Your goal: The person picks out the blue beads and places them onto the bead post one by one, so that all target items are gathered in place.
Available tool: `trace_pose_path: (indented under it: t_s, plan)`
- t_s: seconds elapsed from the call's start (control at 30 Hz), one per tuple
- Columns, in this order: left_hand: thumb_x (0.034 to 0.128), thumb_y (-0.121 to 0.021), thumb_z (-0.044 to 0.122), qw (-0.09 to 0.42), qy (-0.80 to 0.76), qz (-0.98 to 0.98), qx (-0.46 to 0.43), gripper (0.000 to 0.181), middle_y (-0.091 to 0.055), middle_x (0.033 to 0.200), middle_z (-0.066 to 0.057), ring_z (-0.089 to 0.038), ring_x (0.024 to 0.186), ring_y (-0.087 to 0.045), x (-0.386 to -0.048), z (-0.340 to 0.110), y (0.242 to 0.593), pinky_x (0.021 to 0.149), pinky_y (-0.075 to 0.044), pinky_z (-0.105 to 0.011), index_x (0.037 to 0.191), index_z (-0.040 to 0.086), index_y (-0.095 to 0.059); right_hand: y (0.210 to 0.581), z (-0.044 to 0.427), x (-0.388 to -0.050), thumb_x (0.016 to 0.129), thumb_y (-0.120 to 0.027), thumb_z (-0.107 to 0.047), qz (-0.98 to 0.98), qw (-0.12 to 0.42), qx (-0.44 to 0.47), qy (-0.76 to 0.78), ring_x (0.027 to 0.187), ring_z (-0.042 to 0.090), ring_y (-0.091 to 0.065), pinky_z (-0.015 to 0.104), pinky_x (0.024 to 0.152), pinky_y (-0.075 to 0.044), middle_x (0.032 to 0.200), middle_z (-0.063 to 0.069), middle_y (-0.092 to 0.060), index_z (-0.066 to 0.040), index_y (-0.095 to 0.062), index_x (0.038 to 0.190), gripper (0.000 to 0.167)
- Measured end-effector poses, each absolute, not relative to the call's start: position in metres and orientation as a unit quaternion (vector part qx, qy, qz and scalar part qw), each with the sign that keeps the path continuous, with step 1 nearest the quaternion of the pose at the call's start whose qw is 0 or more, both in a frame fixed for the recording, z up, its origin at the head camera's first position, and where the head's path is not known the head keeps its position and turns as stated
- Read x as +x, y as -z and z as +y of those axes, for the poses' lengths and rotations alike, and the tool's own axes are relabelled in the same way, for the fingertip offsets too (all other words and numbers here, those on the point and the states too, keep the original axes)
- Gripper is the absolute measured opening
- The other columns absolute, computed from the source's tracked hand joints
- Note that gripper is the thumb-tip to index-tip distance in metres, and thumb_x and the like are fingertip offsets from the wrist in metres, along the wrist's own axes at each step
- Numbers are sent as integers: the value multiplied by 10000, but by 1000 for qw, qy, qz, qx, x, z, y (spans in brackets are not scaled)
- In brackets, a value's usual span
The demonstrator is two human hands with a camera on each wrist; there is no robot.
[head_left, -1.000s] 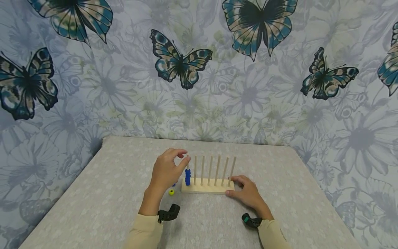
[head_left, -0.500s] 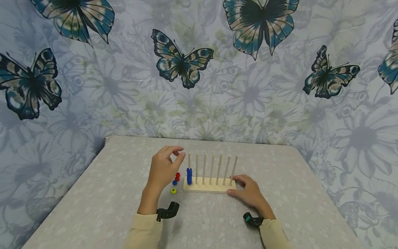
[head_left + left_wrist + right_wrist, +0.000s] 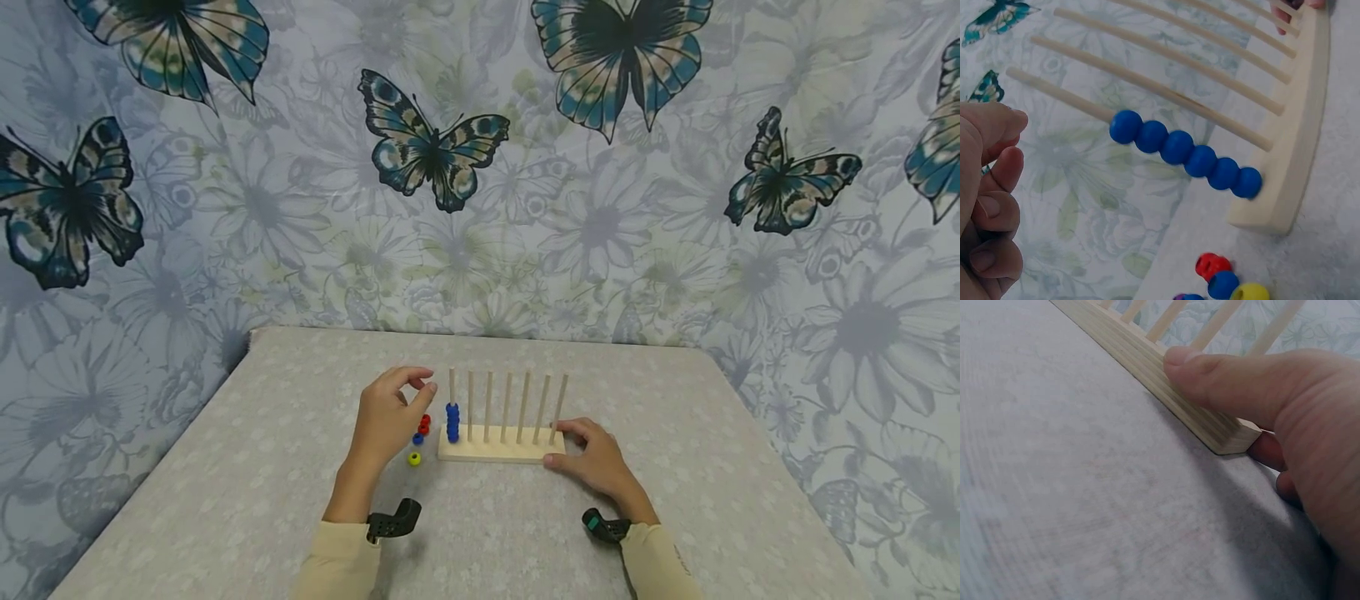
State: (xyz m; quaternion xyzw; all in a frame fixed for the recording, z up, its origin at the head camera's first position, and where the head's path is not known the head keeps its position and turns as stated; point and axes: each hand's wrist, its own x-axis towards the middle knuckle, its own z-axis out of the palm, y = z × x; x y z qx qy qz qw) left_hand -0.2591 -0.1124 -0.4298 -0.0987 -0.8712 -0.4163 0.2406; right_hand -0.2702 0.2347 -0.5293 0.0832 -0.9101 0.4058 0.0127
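Observation:
A pale wooden peg stand (image 3: 495, 452) with several upright pegs stands on the table. Blue beads (image 3: 1200, 161) are stacked on its leftmost peg (image 3: 1060, 94), whose upper part is bare. My left hand (image 3: 386, 421) hovers left of that peg, apart from it, fingers loosely bent and nothing between them. Below this hand lie loose beads: red ones (image 3: 424, 423), a blue one (image 3: 417, 439) and a yellow one (image 3: 415, 458). At the stand's right end my right hand (image 3: 596, 458) grips the base, with the thumb (image 3: 1222, 378) on the front side and fingers behind, partly hidden.
A light patterned cloth covers the table (image 3: 712, 500). Behind it hangs a backdrop (image 3: 600, 225) with butterflies and flowers. At the lower edge of the left wrist view, a purple and blue bead or beads (image 3: 1188, 297) show, cut off by the frame.
My left hand has drawn away from the top of the leftmost peg, moving left and slightly down. The loose red beads have come into view. My right hand stays on the base.

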Motion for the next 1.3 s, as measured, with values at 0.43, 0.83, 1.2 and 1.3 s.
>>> trace_pose_path:
  t_s: [0.43, 0.83, 1.2, 1.3]
  plan:
    - [934, -722, 259, 210, 446, -869, -42, 180, -709, 973, 20, -158, 704, -587, -257, -118, 460, 586, -490, -243, 1093, 177, -740, 530, 237, -272, 718, -867, -519, -912, 20, 90, -400, 1056, 149, -561, 385, 919, -461, 1201, -58, -652, -264, -672, 1264, 634]
    - [920, -736, 256, 169, 426, -889, -6, 214, -693, 906, -3, -112, 502, -417, -255, -122, 486, 439, -370, -242, 1100, 143, -748, 528, 234, -271, 714, -872, -511, -909, 17, 87, -406, 1045, 148, -554, 377, 913, -453, 1184, -56, -653, -255, -678, 1256, 630]
    - [911, -721, 259, 150, 360, -921, 18, 200, -700, 942, 13, -183, 825, -626, -254, -127, 499, 689, -499, -372, 1092, 180, -749, 526, 234, -270, 719, -866, -516, -911, 20, 90, -401, 1044, 153, -552, 381, 914, -454, 1182, -50, -651, -248, -676, 1254, 628]
    - [909, -724, 261, 143, 352, -925, 15, 213, -710, 951, 8, -200, 919, -654, -254, -130, 505, 769, -511, -410, 1102, 177, -751, 528, 234, -270, 720, -865, -516, -911, 18, 88, -402, 1050, 153, -552, 382, 918, -454, 1190, -49, -650, -246, -674, 1255, 629]
